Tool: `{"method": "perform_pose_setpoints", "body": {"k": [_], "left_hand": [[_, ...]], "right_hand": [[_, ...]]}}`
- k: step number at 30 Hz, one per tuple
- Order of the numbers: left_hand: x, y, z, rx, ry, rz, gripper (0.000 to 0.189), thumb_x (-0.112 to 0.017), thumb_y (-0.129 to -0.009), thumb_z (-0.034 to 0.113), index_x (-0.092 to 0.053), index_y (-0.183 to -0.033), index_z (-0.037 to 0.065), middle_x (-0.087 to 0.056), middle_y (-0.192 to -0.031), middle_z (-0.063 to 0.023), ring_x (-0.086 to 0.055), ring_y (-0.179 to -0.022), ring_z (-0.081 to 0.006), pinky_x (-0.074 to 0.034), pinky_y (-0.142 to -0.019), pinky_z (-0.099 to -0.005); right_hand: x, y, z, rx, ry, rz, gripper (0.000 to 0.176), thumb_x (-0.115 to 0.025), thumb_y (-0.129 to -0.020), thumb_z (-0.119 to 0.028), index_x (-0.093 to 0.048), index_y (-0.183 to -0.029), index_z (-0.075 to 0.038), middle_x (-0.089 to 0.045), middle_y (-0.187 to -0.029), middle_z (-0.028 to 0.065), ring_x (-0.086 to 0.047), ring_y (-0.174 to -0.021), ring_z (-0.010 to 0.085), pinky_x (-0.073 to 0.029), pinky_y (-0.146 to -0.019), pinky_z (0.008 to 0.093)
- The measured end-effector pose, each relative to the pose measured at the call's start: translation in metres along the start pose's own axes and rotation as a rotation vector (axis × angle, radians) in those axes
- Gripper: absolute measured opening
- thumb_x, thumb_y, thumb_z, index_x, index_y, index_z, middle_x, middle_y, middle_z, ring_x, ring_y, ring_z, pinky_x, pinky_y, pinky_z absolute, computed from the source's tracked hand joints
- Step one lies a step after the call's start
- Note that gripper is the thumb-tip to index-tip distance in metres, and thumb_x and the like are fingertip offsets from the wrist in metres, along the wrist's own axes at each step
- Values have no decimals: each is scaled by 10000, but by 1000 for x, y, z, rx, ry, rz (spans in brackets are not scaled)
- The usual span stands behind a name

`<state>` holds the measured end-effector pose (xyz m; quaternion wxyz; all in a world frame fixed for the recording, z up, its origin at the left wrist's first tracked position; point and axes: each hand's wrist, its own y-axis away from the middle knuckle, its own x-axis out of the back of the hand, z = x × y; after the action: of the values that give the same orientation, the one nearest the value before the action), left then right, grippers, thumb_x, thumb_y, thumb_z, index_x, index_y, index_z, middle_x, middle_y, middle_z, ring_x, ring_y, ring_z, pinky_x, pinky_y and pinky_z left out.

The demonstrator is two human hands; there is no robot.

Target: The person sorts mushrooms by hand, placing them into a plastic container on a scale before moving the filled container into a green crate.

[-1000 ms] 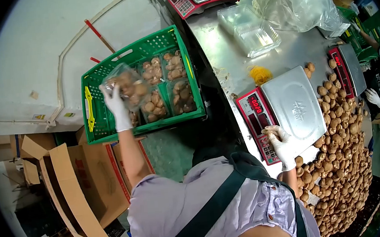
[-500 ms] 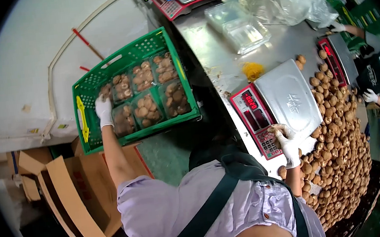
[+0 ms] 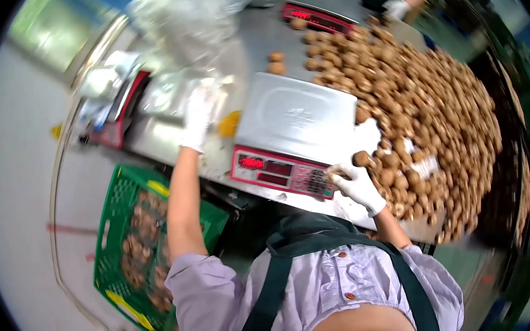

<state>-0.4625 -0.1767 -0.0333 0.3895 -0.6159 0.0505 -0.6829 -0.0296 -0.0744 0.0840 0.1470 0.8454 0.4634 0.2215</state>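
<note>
My left hand [image 3: 198,117], in a white glove, is stretched over the steel table beside the clear plastic boxes [image 3: 163,97]; motion smears its fingers. My gloved right hand [image 3: 360,188] is at the keypad corner of the red scale [image 3: 295,118], its fingers curled round a small brown mushroom [image 3: 338,175] that they partly cover. The scale's silver pan has nothing on it, and its red display is lit. A large heap of brown mushrooms [image 3: 412,106] lies to the right of the scale, close to my right hand.
Below my left arm stands a green crate [image 3: 105,257] with mushroom-filled clear boxes. A second red scale [image 3: 122,109] is at the table's left end, by a big clear plastic bag [image 3: 193,13]. Across the table, a person's gloved hand [image 3: 397,9] is near another scale [image 3: 320,10].
My left hand has left the packed boxes in the crate and moved over to the clear boxes on the table. My view has turned toward the table; my right hand stays by the scale's keypad.
</note>
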Motion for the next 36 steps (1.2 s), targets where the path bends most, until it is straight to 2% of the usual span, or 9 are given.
{"method": "perform_pose_setpoints", "body": {"k": [3,6,8,13,17,23,27,33,36], "left_hand": [[-32,-17,-25,242,-58,-344,310,-530,-832,313,-634,-913,32,-636,-812,-207,-618,-771,-362,-480,-705,-448],[-45,-20,-57,238,-123,-419,347,-542,-789,238,-610,-1105,112,-641,-910,-195,-621,-834,-350,-476,-750,-422],[-17,-32,-25,360,-225,-457,293,-565,-766,241,-650,-982,63,-644,-895,-185,-619,-825,-351,-473,-752,-403],[15,-48,-36,346,-156,-370,389,-764,-616,355,-632,-772,24,-650,-722,-118,-615,-646,-286,-469,-614,-392],[48,-68,-2,500,-184,-281,368,-687,-714,375,-625,-867,46,-648,-771,-118,-613,-696,-286,-461,-639,-387],[62,0,170,10,12,-260,220,-618,-793,277,-629,-917,96,-651,-836,-89,-621,-741,-258,-477,-671,-356],[42,40,254,-222,56,-606,206,-632,-781,223,-631,-953,109,-635,-932,-82,-614,-824,-274,-483,-710,-354],[56,28,281,-204,82,-772,285,-644,-772,261,-615,-1011,109,-627,-946,-81,-608,-860,-273,-483,-721,-357],[68,25,303,-252,163,-613,299,-659,-768,219,-605,-1025,76,-619,-965,-99,-598,-879,-282,-474,-759,-355]], "right_hand": [[14,14,28,132,113,124,185,-532,-853,-170,-619,-942,-33,-623,-766,44,-567,-674,99,-466,-650,244],[18,33,52,170,160,295,206,-540,-829,-182,-628,-943,-34,-650,-798,144,-646,-747,213,-490,-732,292],[18,45,60,113,110,357,211,-547,-817,-201,-628,-927,-40,-653,-770,134,-649,-712,238,-500,-698,314],[-1,46,108,107,3,397,225,-545,-809,-229,-630,-923,-54,-639,-758,159,-633,-700,295,-490,-683,348],[-9,49,110,15,37,322,238,-551,-807,-248,-642,-934,-68,-632,-751,173,-620,-701,317,-485,-693,369],[4,48,111,40,118,318,231,-553,-799,-247,-648,-927,-79,-625,-753,181,-612,-709,337,-485,-695,376],[27,56,113,29,129,368,214,-538,-787,-253,-637,-887,-91,-623,-727,165,-614,-692,330,-487,-689,386],[96,66,144,-170,409,885,248,-603,-734,-243,-615,-946,-115,-641,-791,110,-627,-729,298,-500,-666,392],[131,64,157,-109,553,838,442,-657,-709,-247,-536,-1101,-82,-603,-958,126,-609,-836,289,-490,-688,405]]}}
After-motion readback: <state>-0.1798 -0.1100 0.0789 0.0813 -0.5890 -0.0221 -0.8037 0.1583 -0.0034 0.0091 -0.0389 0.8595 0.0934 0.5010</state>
